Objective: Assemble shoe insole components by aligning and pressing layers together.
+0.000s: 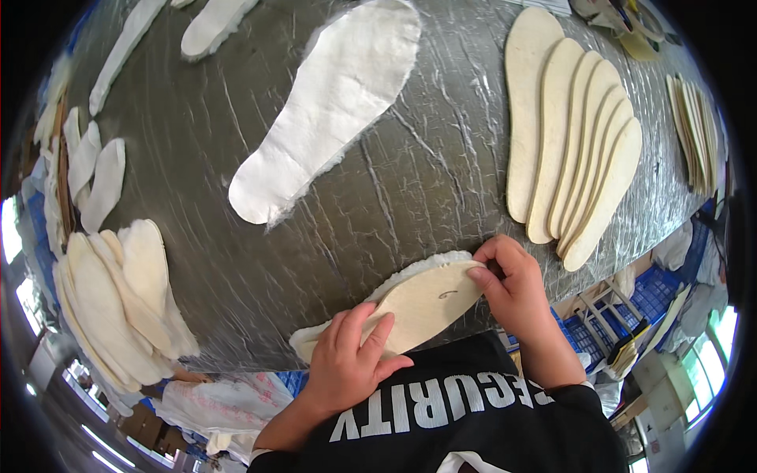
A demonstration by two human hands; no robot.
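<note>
Holding a tan insole board (430, 303) at the table's near edge, your left hand (351, 366) presses its heel end and your right hand (516, 288) pinches its toe, fleecy white lining (410, 272) beneath. Farther: white fleece sole shape (331, 110) mid-table (441, 181); fanned tan insoles (572, 138) right; stacked insoles (118, 303) left.

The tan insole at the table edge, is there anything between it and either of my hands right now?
No. Both hands are already on the tan insole: the left hand presses on its near end, and the right hand pinches its far tip. It lies on a white fleecy piece. The fanned stack of insoles sits apart, farther back.
</note>
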